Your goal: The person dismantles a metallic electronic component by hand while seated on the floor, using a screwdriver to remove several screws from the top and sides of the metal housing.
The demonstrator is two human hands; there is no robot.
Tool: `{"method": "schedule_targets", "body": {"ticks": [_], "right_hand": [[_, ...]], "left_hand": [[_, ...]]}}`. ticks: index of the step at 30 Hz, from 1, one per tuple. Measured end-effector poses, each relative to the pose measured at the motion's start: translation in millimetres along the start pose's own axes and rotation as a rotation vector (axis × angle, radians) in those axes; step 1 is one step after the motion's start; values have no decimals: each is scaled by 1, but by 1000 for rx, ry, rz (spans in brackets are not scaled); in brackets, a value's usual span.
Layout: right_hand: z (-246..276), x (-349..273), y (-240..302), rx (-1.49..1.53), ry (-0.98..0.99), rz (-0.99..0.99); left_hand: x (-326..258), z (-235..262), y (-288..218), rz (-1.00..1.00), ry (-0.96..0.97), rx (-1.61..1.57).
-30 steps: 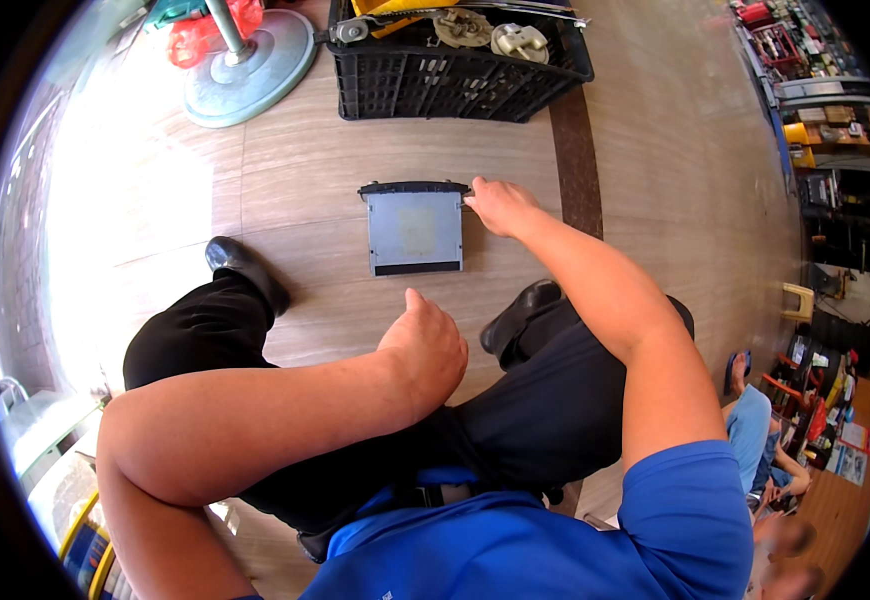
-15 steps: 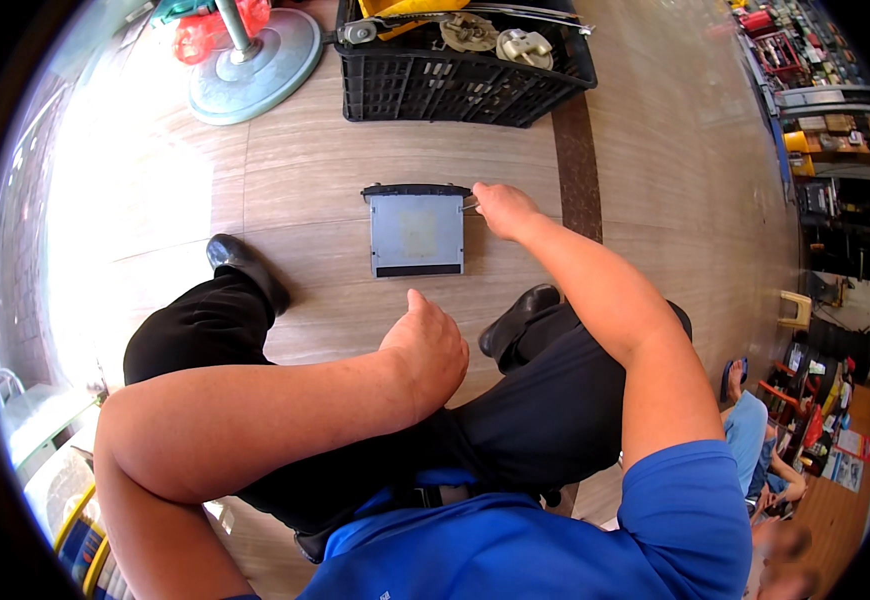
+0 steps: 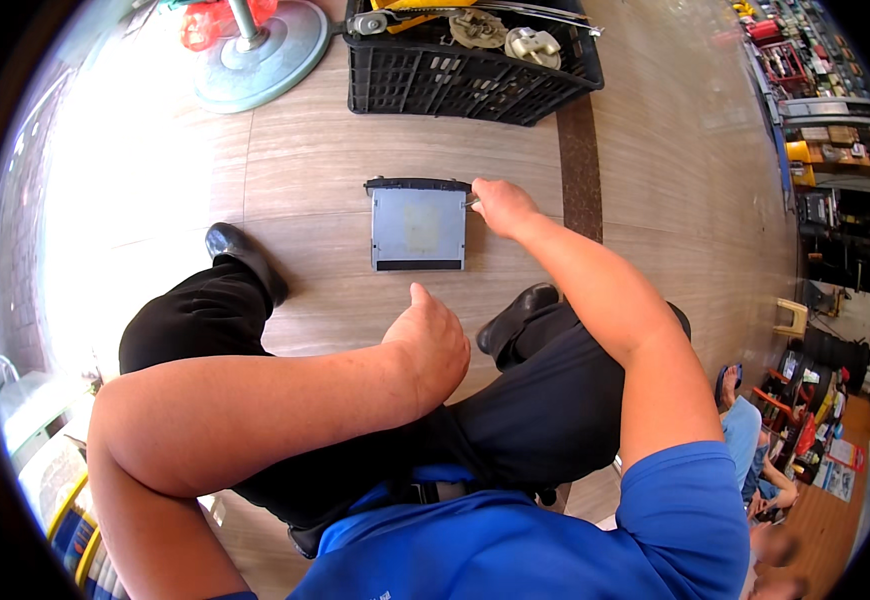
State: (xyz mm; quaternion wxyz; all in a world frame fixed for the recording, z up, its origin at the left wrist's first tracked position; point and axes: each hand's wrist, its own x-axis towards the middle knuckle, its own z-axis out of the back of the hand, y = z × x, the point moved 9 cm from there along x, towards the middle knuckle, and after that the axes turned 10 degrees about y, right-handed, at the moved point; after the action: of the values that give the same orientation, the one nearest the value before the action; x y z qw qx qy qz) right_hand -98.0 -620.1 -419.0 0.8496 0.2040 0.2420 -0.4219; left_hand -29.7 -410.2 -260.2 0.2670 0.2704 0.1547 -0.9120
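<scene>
The person sat low, bent over the wooden floor (image 3: 335, 170), both legs in black trousers and black shoes planted on either side of a flat grey metal box (image 3: 417, 228) with a black front edge. The box lay flat on the floor between the feet, its black edge turned away from the person.

The right hand (image 3: 500, 205) was stretched out to the box's far right corner, fingers curled in around a small slim tool whose tip met the box's side; I could not make out what kind of tool it was. The left hand (image 3: 433, 345) was held in a loose fist with the thumb up, gripping nothing, the forearm lying across the left thigh, well short of the box.

Beyond the box stood a black plastic crate (image 3: 455, 80) with metal parts in it, and to its left the round grey base of a stand (image 3: 255, 50), both a little way off from the box. The left shoe (image 3: 240, 255) sat just beside the box's near left side, the right shoe (image 3: 520, 315) near its closer right corner, neither touching it. Off to the right edge another person sat by cluttered shelves.
</scene>
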Motion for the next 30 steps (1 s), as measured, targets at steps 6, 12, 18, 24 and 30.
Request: {"method": "schedule_targets", "body": {"ticks": [6,12,18,24,30], "right_hand": [[0,-7,-14,54,11,-189],[-8,2,-12,-6,3,-42],[-4,0,-13,121,-42,-17],[-7,-3,-16,63,67,-181],[-7,2,-3,-101,-97,74]], "left_hand": [[-2,2,1,2,-10,-4],[-2,5,0,-9,2,2],[-1,2,1,-1,22,4],[-1,1,0,-35,78,10],[1,-1,0,-32,127,23]]}}
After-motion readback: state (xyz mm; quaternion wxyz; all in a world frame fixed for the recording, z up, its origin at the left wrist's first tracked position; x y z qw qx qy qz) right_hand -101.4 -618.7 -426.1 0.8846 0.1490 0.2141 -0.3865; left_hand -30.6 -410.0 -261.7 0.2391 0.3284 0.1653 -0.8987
